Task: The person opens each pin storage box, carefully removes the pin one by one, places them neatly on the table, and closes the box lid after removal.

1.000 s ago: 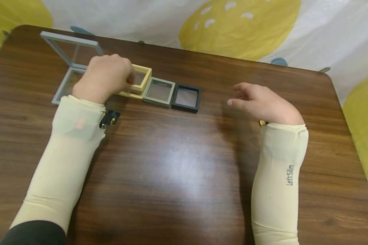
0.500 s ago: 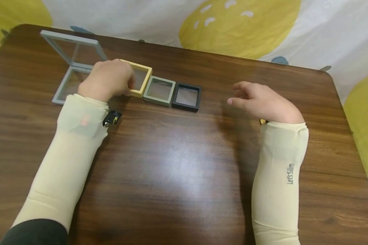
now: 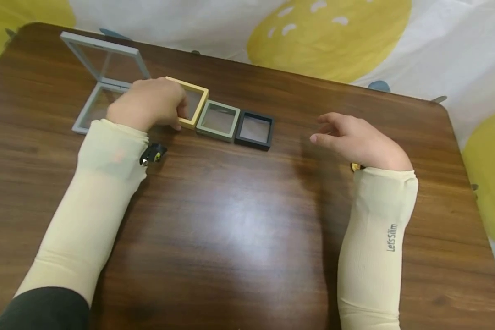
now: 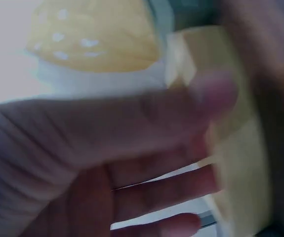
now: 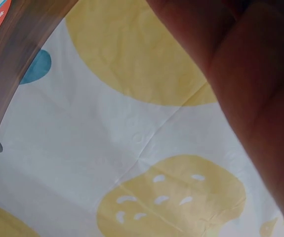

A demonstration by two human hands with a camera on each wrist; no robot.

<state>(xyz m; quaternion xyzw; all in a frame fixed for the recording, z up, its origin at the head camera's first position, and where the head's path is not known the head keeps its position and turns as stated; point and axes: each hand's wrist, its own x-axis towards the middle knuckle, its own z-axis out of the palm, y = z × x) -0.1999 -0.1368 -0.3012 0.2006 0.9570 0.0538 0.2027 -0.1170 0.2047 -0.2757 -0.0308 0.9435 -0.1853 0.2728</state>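
In the head view my left hand [image 3: 150, 103] is at the left front of a yellow display frame [image 3: 203, 100] with a clear window. The left wrist view, blurred, has the thumb on the yellow edge [image 4: 243, 168] and the fingers reaching to its far side, so I pinch it. The hand covers the frame's left part. My right hand [image 3: 354, 137] hovers above the table at right, fingers loosely bent, holding nothing. A grey-green frame [image 3: 200, 130] and a smaller black frame [image 3: 252, 143] continue the row rightward, both lying flat and closed.
Left of the yellow frame, a large grey-blue frame [image 3: 101, 44] stands unfolded, its upper half raised and its lower half flat, partly behind my left hand. Brown wood table [image 3: 239, 220] lies below. A white cloth with yellow shapes [image 3: 330, 41] hangs beyond the back edge.
The upper half of the yellow frame has come down onto its lower half, with my left hand moving slightly right. My right hand keeps its pose; the head view has shifted a little.
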